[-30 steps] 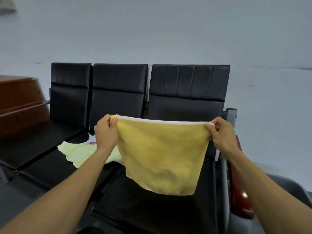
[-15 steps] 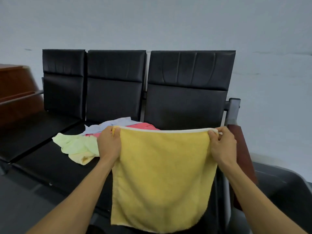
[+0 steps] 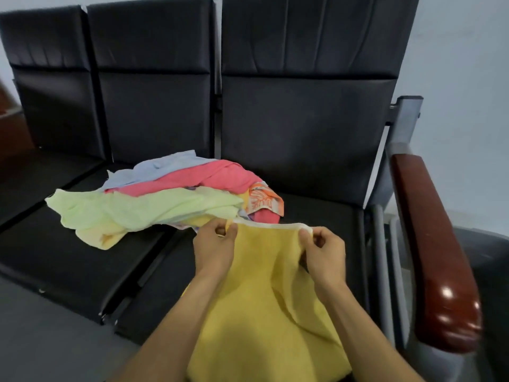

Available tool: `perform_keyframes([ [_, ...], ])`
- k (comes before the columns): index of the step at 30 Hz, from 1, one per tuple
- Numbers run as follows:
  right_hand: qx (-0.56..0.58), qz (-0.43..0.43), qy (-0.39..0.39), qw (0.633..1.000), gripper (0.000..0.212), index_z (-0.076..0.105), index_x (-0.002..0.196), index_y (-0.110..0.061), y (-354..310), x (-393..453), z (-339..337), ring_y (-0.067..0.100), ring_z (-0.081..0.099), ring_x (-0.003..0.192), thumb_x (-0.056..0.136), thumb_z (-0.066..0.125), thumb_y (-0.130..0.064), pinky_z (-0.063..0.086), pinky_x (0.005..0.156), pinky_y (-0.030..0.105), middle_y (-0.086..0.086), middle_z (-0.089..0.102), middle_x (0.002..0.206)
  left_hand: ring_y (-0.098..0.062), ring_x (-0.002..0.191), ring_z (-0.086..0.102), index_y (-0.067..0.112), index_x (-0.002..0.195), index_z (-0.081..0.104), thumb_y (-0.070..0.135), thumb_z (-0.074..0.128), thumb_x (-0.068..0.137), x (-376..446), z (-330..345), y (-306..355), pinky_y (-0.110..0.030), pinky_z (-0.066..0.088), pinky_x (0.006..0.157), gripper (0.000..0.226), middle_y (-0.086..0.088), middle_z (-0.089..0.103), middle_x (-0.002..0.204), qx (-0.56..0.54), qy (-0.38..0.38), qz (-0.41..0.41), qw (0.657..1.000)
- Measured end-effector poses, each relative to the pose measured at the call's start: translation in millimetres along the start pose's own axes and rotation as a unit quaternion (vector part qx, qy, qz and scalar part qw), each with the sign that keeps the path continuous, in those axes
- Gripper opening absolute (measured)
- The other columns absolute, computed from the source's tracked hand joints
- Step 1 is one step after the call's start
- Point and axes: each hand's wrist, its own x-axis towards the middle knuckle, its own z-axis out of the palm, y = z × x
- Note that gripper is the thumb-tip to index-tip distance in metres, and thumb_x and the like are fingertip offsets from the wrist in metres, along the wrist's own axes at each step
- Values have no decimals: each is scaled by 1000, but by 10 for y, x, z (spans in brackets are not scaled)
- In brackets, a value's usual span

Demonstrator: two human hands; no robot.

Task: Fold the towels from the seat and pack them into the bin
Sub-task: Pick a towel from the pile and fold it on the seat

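A glossy reddish-brown wooden armrest (image 3: 432, 252) caps the grey metal frame post (image 3: 407, 117) before a pale grey wall (image 3: 465, 64)

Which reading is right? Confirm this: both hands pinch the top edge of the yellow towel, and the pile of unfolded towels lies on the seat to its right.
One detail is wrong. The head view shows the pile of unfolded towels on the seat to the left of the yellow towel, not its right. The rest holds: left hand and right hand both pinch its top edge.
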Motion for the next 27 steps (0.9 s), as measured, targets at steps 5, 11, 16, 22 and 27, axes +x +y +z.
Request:
perform_keyframes([
  [5, 35, 45, -61, 996, 7, 70, 91, -18, 82, -23, 130, 20, 70, 67, 96, 66, -19, 62, 63, 36, 7, 72, 84, -9, 76, 60, 13, 87, 65, 24, 64, 96, -70, 175, -6, -14, 38, 58, 14, 3, 65, 85, 25, -35, 2, 999],
  [11, 3, 24, -104, 994, 10, 72, 89, -18, 113, -49, 254, 16, 69, 59, 95, 67, -23, 62, 63, 39, 4, 71, 76, 0, 61, 55, 18, 75, 59, 21, 68, 93, -143, 274, -9, -12, 44, 58, 20, 7, 59, 68, 48, -71, 50, 995],
  [16, -10, 9, -127, 992, 11, 75, 88, -20, 112, -86, 311, 20, 70, 67, 94, 68, -26, 62, 63, 40, -2, 72, 76, -2, 64, 54, 17, 76, 60, 21, 70, 91, -178, 269, -3, -14, 46, 61, 18, 6, 60, 69, 60, -92, 68, 992],
  [22, 8, 5, -134, 991, 11, 74, 85, -20, 91, -127, 344, 24, 69, 73, 93, 70, -25, 61, 66, 39, 2, 72, 75, 2, 68, 58, 19, 80, 64, 23, 70, 91, -176, 248, 6, -10, 46, 60, 14, 9, 63, 72, 70, -100, 74, 990],
  [27, 21, 1, -143, 989, 9, 73, 84, -20, 96, -143, 361, 17, 70, 73, 91, 72, -24, 61, 71, 39, 0, 73, 76, 6, 71, 58, 21, 79, 63, 21, 71, 91, -166, 239, 0, -12, 48, 60, 15, 9, 62, 71, 63, -100, 77, 990],
])
